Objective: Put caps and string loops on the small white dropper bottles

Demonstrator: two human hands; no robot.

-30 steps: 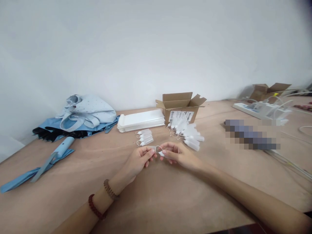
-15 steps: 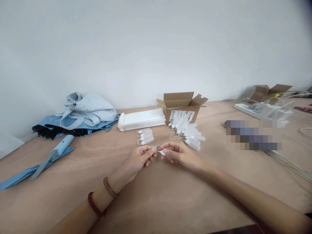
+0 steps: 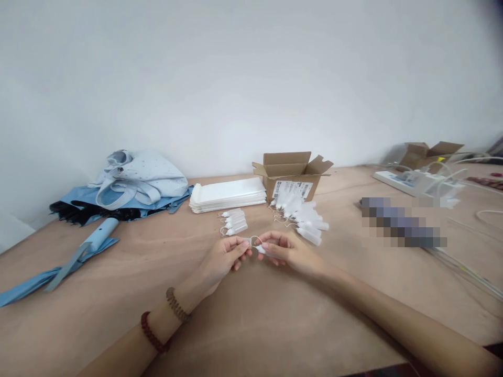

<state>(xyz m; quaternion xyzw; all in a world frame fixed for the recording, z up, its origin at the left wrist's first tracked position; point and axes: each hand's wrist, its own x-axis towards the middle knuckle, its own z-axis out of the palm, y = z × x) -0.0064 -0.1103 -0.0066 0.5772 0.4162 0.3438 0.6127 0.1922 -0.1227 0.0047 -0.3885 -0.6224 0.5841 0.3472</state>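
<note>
My left hand [image 3: 223,256] and my right hand [image 3: 288,251] meet over the middle of the wooden table [image 3: 251,319]. Both pinch one small white piece with a thin loop [image 3: 256,243] held between the fingertips. Just beyond the left hand lies a neat group of three small white pieces [image 3: 233,221]. Behind the right hand a looser heap of white pieces [image 3: 301,212] spills from an open cardboard box [image 3: 291,175]. A stack of flat white bags [image 3: 228,193] lies to the left of the box.
A light blue bag [image 3: 137,180] and a blue folded umbrella [image 3: 78,246] lie at the far left. At the far right stand a second cardboard box [image 3: 428,153], a white power strip [image 3: 412,181] with cables, and a blurred patch.
The hands stay pinched on the small white piece in the same spot. Only the view has shifted slightly.
</note>
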